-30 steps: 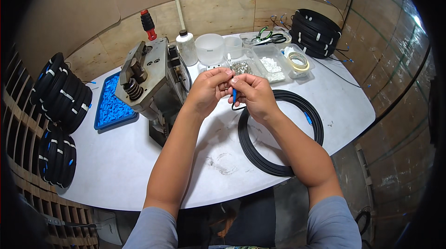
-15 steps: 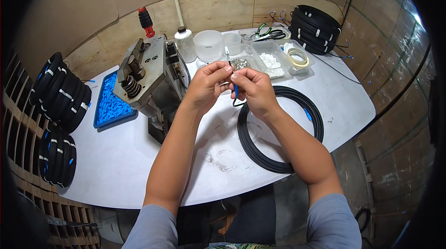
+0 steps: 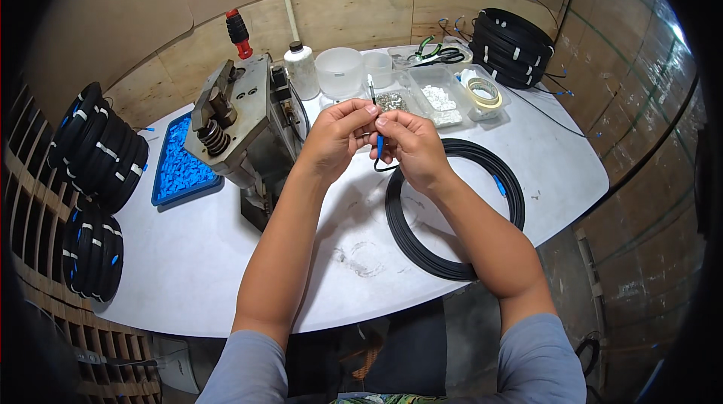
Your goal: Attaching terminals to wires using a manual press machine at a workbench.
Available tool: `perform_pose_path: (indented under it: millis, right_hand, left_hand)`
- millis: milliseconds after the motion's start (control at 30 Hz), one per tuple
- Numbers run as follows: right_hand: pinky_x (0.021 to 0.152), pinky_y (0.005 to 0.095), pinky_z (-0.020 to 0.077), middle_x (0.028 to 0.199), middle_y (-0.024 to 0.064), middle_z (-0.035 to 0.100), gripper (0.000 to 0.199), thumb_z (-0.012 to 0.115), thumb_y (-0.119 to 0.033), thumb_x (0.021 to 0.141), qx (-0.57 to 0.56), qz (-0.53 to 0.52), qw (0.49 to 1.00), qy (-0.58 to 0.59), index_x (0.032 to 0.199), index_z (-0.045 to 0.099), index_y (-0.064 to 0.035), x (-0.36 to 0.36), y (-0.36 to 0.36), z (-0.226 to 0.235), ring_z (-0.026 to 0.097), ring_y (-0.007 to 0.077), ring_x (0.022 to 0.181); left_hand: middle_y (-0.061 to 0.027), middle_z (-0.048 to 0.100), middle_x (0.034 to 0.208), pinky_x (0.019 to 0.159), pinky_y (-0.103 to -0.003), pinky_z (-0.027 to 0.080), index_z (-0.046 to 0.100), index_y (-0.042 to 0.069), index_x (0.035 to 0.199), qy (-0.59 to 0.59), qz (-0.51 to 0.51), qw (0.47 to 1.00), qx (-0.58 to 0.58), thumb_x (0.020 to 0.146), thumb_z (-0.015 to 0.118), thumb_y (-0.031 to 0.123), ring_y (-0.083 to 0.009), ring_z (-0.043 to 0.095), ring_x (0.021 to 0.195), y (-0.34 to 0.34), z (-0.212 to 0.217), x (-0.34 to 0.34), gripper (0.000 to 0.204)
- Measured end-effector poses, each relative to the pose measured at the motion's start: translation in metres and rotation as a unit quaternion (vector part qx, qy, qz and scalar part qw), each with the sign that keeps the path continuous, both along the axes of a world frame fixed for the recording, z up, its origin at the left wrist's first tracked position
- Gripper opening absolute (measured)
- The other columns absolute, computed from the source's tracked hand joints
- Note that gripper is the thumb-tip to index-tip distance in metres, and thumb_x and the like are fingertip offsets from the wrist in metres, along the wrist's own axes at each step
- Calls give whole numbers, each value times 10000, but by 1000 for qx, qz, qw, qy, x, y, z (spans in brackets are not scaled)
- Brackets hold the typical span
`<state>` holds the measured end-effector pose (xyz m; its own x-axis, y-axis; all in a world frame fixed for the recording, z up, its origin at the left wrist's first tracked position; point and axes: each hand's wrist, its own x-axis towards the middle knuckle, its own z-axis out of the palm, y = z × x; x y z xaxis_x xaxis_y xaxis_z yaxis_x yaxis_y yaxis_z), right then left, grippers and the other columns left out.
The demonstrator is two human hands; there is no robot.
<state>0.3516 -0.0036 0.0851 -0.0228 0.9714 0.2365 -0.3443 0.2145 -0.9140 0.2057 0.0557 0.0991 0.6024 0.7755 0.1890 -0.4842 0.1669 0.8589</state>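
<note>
Held pinched by left hand (image 3: 334,137) and right hand (image 3: 416,151): black cable (image 3: 385,170), already bearing white tip (image 3: 370,82) and blue sleeve (image 3: 379,147), apparently not yet joined.

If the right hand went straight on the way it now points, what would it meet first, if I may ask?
Most likely the left hand: it sits just ahead and to the left of the right hand, both pinching the black cable end. Whether the hands touch is hard to tell.
</note>
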Motion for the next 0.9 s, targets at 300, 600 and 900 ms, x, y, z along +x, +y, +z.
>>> perform_pose_path:
  millis: [300,600,900]
  right_hand:
    - [493,207,416,750,34,653,167,574,-176,937,-11,-15,1000,-9,864,642,-43,0,-2,0,622,101,604]
    - [480,180,396,725,37,656,137,624,-152,917,12,-38,999,-30,853,643,-33,0,-3,2,607,81,584]
    - [502,193,433,713,41,648,136,634,-124,913,30,-49,998,-35,838,638,-11,-3,-6,6,600,76,588]
  left_hand:
    - [-48,649,860,701,-262,493,617,22,956,-3,-16,1000,-15,919,606,139,-118,608,755,3,-4,0,123]
    - [-39,643,869,695,-263,483,613,32,960,-6,-26,999,-28,922,592,129,-116,599,753,2,-3,1,106]
    - [-46,638,895,705,-274,482,605,27,978,-8,-35,999,-16,928,582,128,-125,598,788,3,-3,0,115]
